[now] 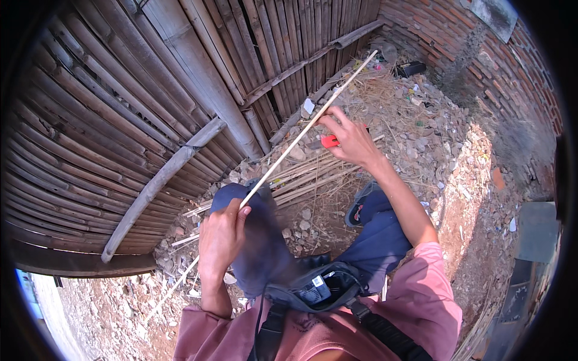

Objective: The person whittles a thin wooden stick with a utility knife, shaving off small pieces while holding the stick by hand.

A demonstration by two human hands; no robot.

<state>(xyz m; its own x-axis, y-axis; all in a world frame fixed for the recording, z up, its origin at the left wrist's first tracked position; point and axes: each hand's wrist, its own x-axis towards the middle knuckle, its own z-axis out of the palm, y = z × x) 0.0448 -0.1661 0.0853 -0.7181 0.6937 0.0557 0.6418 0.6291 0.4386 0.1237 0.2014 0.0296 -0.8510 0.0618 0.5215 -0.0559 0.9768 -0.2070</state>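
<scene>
Across the middle of the head view, a long thin bamboo strip (283,153) is held on a slant, running from about 7 o'clock near the ground up to 1 o'clock by the fence. The left hand (221,237) is closed around the strip's lower part, at about 7 o'clock from the centre, with the thumb laid along it over the raised knee (256,222). The right hand (348,139), at about 1 o'clock, is curled around the strip higher up, and a small red-handled tool (329,141) is pinched in the same fingers; whether its edge touches the strip cannot be told.

For the shaving to be done well, it is judged that the strip should be kept taut and steadied against the knee, the tool drawn away from the body in light, even passes, and the left fingers kept well clear of the blade's path.

Around the hands, a bamboo fence (138,114) is seen from 9 to 12 o'clock and a brick wall (512,78) at 2 o'clock. Finished strips (301,177) lie on the rubble-strewn ground (445,156) just beyond the knee. A dark waist bag (316,292) hangs at 6 o'clock. The far tip of the strip lies near the fence and could catch on it.
</scene>
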